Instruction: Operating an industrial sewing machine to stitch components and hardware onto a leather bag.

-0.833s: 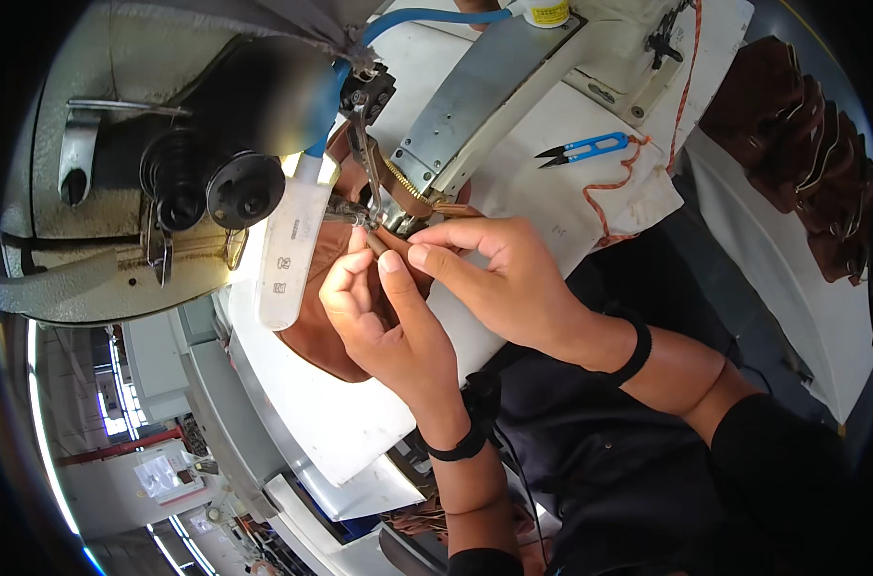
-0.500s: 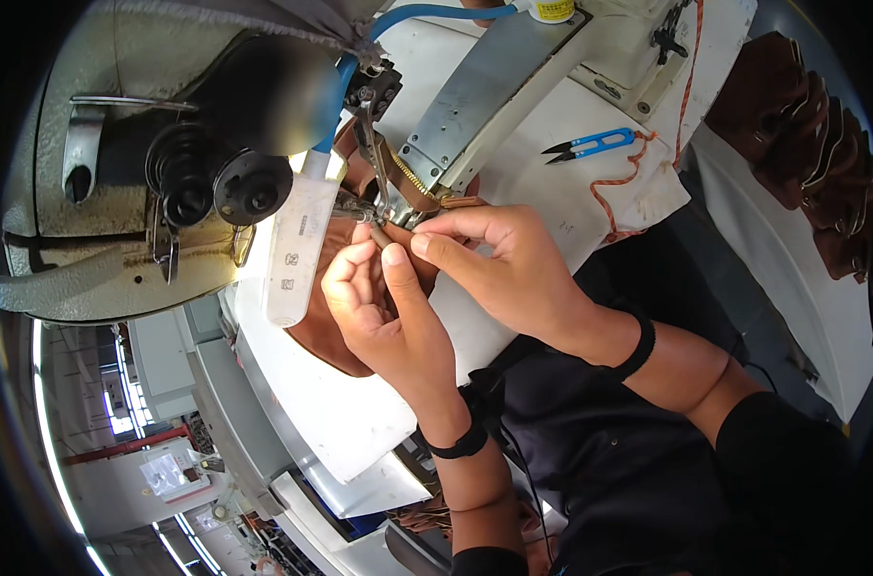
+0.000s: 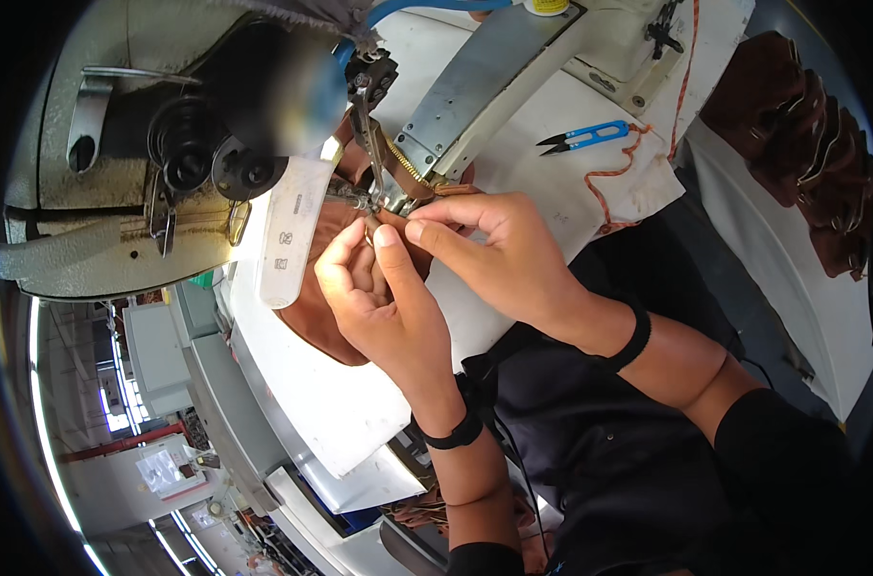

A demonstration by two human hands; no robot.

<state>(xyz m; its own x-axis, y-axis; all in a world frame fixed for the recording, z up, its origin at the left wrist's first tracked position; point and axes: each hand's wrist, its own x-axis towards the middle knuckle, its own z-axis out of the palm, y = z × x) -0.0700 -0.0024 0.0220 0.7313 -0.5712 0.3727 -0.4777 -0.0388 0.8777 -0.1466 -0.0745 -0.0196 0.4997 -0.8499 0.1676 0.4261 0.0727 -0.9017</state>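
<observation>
Both hands work close to the presser foot (image 3: 395, 195) of a sewing machine (image 3: 91, 230). A brown leather piece (image 3: 314, 322) hangs under and behind my left hand (image 3: 390, 312). That hand's thumb and forefinger are closed on a narrow folded brown edge, which looks part of the leather. From the right, my right hand (image 3: 509, 254) pinches the same brown edge between thumb and forefinger, just beside the metal foot. Its fingertips hide the exact grip. A brown strip (image 3: 395, 168) and a brass-coloured spring (image 3: 407, 160) run into the machine above the fingertips.
A pale, flat guard (image 3: 292, 235) hangs left of my hands. The grey machine arm (image 3: 485, 82) rises at the back. Blue thread snips (image 3: 585, 137) and an orange cord (image 3: 609, 197) lie on the white table (image 3: 542, 182). Brown leather pieces (image 3: 792, 144) are piled at right.
The view has shifted slightly. My left fingertips have come a little nearer the presser foot, and less of the brown edge shows between them. My right hand keeps its pinch.
</observation>
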